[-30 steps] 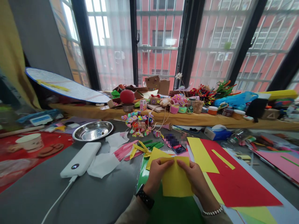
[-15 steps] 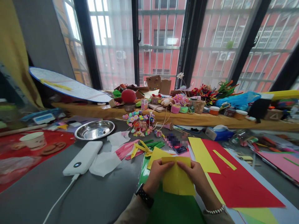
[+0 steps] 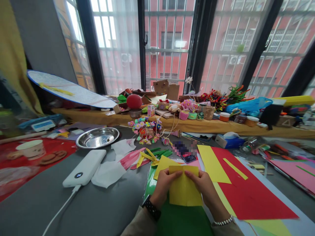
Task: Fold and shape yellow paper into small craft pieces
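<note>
A creased piece of yellow paper point(image 3: 185, 193) is held up between my two hands, with a fold line down its middle. My left hand point(image 3: 164, 183) is closed on its upper left part, thumb pressing from the front near the crease. On the other side, my right hand point(image 3: 203, 183) pinches the upper right part the same way; the fingers behind the sheet are hidden. Under the hands lies a green sheet point(image 3: 183, 221). Another yellow sheet point(image 3: 165, 164) rests just behind my left hand.
To the right lie a red sheet point(image 3: 256, 193) and a yellow strip point(image 3: 235, 168). A white power bank point(image 3: 85, 168) with a cable, a metal plate point(image 3: 81, 144) and a paper cup point(image 3: 31, 149) are on the left. Crafted flowers point(image 3: 145, 129) stand at the back.
The yellow paper looks slightly straighter and more upright between my hands. Both hands keep their hold. The whole view has shifted a little.
</note>
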{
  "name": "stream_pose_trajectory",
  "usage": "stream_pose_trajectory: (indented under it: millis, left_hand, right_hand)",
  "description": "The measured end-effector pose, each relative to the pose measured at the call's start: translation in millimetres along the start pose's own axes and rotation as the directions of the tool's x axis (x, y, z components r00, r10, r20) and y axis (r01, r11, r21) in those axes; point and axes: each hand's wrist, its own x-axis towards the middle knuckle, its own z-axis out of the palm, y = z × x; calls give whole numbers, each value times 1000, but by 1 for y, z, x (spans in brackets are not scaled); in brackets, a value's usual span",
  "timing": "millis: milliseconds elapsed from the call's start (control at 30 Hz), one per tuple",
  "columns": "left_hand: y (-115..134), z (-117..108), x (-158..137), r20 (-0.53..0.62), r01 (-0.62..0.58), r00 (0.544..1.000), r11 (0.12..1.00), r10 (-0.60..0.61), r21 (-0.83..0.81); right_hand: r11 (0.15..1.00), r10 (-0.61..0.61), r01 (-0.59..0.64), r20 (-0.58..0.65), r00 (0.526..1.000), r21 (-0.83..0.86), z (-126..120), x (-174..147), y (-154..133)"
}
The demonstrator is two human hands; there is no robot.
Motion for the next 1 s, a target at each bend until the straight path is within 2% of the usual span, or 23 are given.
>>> stream_pose_trajectory:
  millis: [100, 200, 467, 667, 767, 1000]
  left_hand:
    - [1, -2, 1, 34, 7, 999, 1000, -8, 27]
    - [1, -3, 2, 6, -13, 1000, 999, 13, 44]
    - [-3, 2, 0, -34, -14, 999, 1000, 13, -26]
    - [-2, -1, 2, 20, 0, 1000, 1000, 0, -15]
    - [-3, -2, 3, 9, 25, 1000, 999, -26, 30]
    - [-5, -1, 2, -43, -29, 998, 990, 35, 140]
  right_hand:
    - [993, -68, 64, -39, 997, -97, -2, 2, 2]
    - [987, -96, 90, -39, 995, -131, -2, 3, 3]
    - [999, 7, -6, -25, 1000, 53, 4, -1, 3]
    - [998, -43, 41, -51, 998, -43, 2, -2, 2]
    - [992, -84, 76, -81, 993, -101, 0, -1, 1]
    - [989, -97, 89, -68, 993, -119, -1, 2, 5]
